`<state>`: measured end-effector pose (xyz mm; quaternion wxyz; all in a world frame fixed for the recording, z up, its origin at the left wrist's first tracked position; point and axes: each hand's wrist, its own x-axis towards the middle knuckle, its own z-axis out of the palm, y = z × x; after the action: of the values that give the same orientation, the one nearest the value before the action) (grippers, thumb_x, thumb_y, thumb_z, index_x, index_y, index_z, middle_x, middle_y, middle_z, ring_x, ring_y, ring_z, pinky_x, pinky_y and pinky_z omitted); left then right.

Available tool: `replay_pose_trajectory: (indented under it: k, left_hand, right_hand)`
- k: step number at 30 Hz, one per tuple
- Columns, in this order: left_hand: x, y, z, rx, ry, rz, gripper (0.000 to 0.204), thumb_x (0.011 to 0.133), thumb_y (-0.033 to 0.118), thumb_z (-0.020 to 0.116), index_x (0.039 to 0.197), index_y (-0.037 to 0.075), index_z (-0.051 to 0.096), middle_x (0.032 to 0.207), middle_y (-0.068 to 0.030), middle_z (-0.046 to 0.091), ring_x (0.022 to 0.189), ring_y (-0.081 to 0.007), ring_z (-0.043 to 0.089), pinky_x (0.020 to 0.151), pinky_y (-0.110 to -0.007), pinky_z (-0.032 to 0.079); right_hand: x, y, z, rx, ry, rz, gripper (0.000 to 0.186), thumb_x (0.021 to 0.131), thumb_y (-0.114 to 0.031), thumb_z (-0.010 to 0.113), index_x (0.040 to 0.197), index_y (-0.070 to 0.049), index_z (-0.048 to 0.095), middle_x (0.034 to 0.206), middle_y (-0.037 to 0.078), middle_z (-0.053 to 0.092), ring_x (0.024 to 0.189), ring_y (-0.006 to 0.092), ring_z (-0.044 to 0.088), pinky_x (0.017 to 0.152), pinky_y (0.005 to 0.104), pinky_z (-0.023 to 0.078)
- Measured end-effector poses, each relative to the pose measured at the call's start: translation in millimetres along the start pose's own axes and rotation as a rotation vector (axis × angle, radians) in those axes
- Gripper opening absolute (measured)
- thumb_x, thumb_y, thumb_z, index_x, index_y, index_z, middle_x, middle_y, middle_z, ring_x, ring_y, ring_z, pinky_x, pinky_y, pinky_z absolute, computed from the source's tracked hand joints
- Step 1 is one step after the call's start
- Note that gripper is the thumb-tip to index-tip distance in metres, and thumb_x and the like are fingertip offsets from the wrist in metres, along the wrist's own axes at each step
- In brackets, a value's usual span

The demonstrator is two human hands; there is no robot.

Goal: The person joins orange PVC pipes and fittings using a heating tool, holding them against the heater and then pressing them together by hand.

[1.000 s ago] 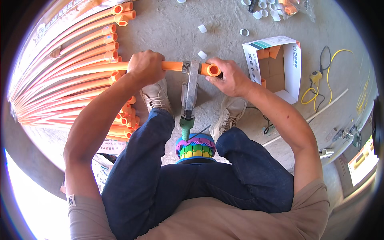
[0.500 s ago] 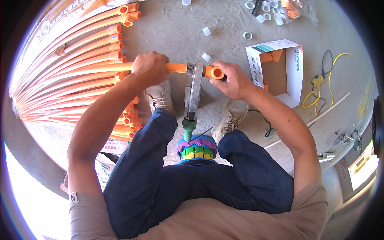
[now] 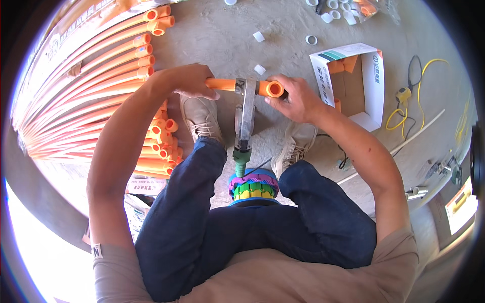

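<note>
My left hand (image 3: 194,81) is closed around an orange plastic pipe (image 3: 222,85), the wrist bent over it. The pipe's right end meets a silver-grey pipe-welding tool (image 3: 246,113) with a green handle (image 3: 241,157), standing upright between my feet. On the tool's other side, an orange tee fitting (image 3: 274,89) sits against it, its round opening facing up. My right hand (image 3: 295,96) grips this fitting from the right, thumb below and fingers above. Where my left forearm crosses, the rest of the pipe is hidden.
Many orange pipes with fittings (image 3: 145,60) fan out at left. A white carton (image 3: 373,91) with orange fittings stands at right, beside a yellow cable (image 3: 388,121). White rings (image 3: 311,40) lie on the far floor. A colourful round stool (image 3: 252,184) is below me.
My left hand has turned at the wrist and shifted its hold on the pipe. My right hand, the fitting and the tool stay nearly as they were; the view has moved slightly.
</note>
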<state>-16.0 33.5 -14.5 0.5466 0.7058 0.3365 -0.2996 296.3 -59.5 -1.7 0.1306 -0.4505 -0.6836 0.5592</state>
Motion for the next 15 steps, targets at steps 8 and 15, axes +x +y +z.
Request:
replay_pose_trajectory:
  k: [8, 15]
  left_hand:
    - [-2, 19, 4, 0.046, 0.029, -0.202, 0.051, 0.087, 0.051, 0.075, 0.102, 0.002, 0.078, 0.084, -0.0148, 0.075, 0.081, -0.0315, 0.073, 0.078, -0.045, 0.056]
    - [-4, 36, 7, 0.111, 0.104, -0.330, 0.046, 0.088, 0.053, 0.073, 0.106, 0.012, 0.079, 0.094, -0.0122, 0.077, 0.093, -0.0336, 0.074, 0.084, -0.047, 0.058]
  right_hand:
    - [0, 0, 0, -0.023, -0.018, 0.052, 0.037, 0.093, -0.024, 0.074, 0.116, 0.001, 0.061, 0.090, 0.021, 0.071, 0.078, 0.0374, 0.070, 0.071, 0.0439, 0.054]
    - [-1, 8, 7, 0.015, 0.035, 0.006, 0.034, 0.093, -0.018, 0.073, 0.117, 0.001, 0.058, 0.087, 0.022, 0.070, 0.076, 0.0372, 0.069, 0.069, 0.0432, 0.053]
